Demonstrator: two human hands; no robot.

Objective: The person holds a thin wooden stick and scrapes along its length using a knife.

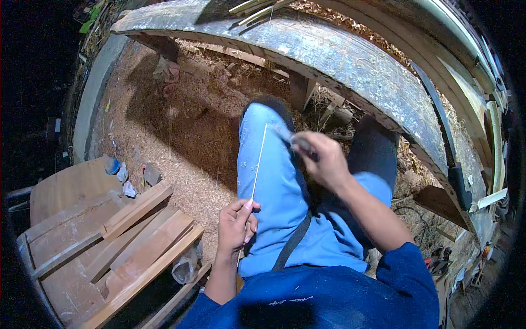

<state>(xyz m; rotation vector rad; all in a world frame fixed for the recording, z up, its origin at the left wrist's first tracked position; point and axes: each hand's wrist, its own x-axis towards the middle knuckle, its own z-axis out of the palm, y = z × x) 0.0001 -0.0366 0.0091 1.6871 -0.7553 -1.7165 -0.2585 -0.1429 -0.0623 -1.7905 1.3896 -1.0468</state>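
Observation:
My left hand is closed, pinching the lower part of a thin pale wooden stick between thumb and fingers. The stick runs up along my thigh, and its far end lies over the knee. My right hand is closed round a small knife, whose blade is smeared by motion and points toward the stick's far end. Whether blade and stick touch, I cannot tell. Small pale shavings cling to the blue trousers beneath the stick. A dark strap lies across my lap.
A long weathered plank bench curves across in front, with thin sticks on top. A long dark blade with a black handle rests at its right. Wooden boards are stacked at lower left. Sawdust covers the ground.

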